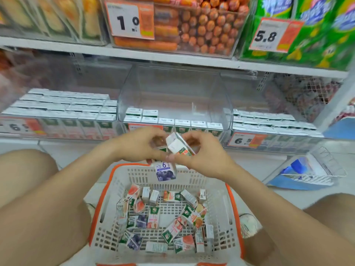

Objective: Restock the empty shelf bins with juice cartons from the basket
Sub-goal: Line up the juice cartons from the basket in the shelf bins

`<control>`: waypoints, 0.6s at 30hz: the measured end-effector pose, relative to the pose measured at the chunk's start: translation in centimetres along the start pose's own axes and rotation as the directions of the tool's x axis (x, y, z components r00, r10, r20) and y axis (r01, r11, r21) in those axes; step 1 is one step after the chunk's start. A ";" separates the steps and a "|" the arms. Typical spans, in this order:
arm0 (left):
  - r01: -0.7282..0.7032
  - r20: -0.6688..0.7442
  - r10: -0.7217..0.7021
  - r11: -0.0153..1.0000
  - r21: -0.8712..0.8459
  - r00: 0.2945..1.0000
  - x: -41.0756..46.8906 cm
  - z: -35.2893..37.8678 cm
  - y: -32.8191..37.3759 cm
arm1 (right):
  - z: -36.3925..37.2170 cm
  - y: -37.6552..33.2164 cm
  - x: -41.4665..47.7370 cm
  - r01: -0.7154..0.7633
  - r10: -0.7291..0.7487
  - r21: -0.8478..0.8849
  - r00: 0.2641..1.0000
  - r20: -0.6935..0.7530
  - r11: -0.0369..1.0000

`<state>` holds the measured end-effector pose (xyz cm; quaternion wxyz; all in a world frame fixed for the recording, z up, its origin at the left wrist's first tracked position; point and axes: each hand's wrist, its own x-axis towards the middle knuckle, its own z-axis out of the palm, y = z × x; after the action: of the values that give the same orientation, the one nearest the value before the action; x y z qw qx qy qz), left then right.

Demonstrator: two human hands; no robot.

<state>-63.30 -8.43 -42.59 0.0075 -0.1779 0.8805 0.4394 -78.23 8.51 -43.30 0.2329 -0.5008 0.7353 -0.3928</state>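
A white basket with orange rim [107,214] sits on the floor between my knees, holding several small juice cartons [169,217] lying loose. Above its far edge my left hand [138,146] and my right hand [199,156] meet. My right hand grips a white and orange carton [177,144], tilted. My left hand holds a blue blueberry carton [165,171] that hangs below its fingers, and more cartons seem tucked in its palm. Straight ahead is the clear middle shelf bin [172,89], with one front row of cartons [182,124] and a short second row.
Bins to the left [63,106] and right [269,121] are packed with cartons, with price tags on their fronts. The upper shelf [172,56] overhangs the bins. A small wire basket on blue packaging [315,169] lies on the floor at right.
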 end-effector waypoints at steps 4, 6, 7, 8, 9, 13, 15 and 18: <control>-0.035 -0.387 -0.023 0.989 -0.142 0.922 0.3 -2.0 1.8 | -1.5 -1.6 2.1 0.065 -0.051 0.111 0.991 -0.124 0.992; -0.103 -0.535 -0.021 0.974 -0.200 0.845 0.9 -1.9 2.0 | -1.9 -2.1 3.3 0.045 -0.014 0.187 0.986 -0.165 0.981; -0.132 -0.599 -0.014 0.971 -0.198 0.801 1.2 -1.8 1.9 | -2.0 -2.4 3.9 0.044 -0.008 0.197 0.983 -0.181 0.979; -0.151 -0.649 -0.019 0.967 -0.206 0.760 1.5 -1.7 1.9 | -2.2 -2.8 4.5 0.052 -0.017 0.170 0.980 -0.197 0.984; -0.158 -0.685 -0.039 0.962 -0.222 0.727 1.8 -1.6 1.8 | -2.3 -3.2 5.0 0.063 -0.034 0.136 0.977 -0.209 0.989; -0.156 -0.759 -0.090 0.957 -0.246 0.644 2.6 -2.3 1.6 | -2.8 -4.2 7.3 0.073 -0.066 0.017 0.959 -0.275 0.997; -0.140 -0.789 -0.108 0.961 -0.238 0.605 2.6 -2.8 1.6 | -2.9 -3.9 8.2 0.093 -0.097 -0.026 0.956 -0.279 0.995; -0.106 -0.829 -0.144 0.966 -0.237 0.540 2.7 -3.5 1.5 | -2.7 -2.5 8.8 0.110 -0.106 -0.007 0.938 -0.329 0.994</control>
<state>-65.80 -11.18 -39.77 -0.4338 -0.3758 0.7084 0.4107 -82.27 0.87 -39.23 0.0877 -0.4664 0.7331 -0.4872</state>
